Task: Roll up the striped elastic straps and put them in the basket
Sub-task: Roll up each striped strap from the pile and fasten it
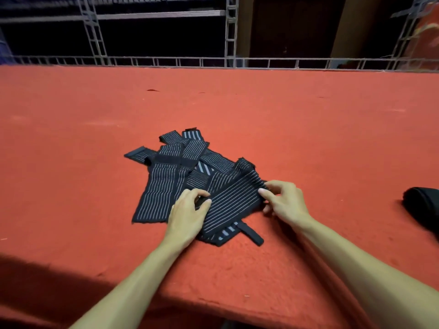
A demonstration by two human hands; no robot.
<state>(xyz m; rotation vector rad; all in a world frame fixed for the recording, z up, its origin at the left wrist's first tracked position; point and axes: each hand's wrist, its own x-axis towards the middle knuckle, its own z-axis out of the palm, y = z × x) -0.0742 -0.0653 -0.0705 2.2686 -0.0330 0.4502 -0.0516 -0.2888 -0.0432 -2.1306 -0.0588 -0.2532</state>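
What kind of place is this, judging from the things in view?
Probably a workshop or packing room for textile goods, though I cannot be sure: a wide table covered in red cloth, metal shelving racks behind it, and a pile of striped elastic straps lying on it.

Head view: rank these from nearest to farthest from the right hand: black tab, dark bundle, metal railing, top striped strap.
1. Top striped strap: pinched by the right hand.
2. Black tab: just to its left, toward the person.
3. Dark bundle: far to its right.
4. Metal railing: farthest, at the back.
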